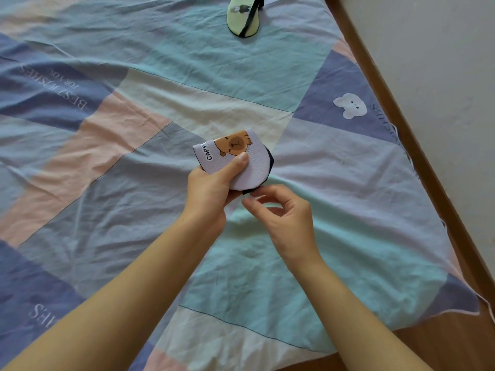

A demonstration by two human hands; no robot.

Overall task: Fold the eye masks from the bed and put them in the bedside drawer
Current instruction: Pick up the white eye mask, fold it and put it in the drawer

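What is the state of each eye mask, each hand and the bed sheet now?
White capybara-print eye mask: folded, held above the bed.
Green eye mask: unfolded, lying on the bed.
Left hand: grips the white mask.
Right hand: pinches its dark strap.
Patchwork bed sheet: spread, wrinkled.

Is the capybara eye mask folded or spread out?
Folded: the capybara eye mask is doubled into a half shape, gripped by the left hand.

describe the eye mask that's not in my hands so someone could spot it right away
Look to the far end of the patchwork bedsheet, on the teal patch near the top. The green eye mask lies there alone, pale green with a black strap across it. The other mask, white with a capybara print, is held in the hands.
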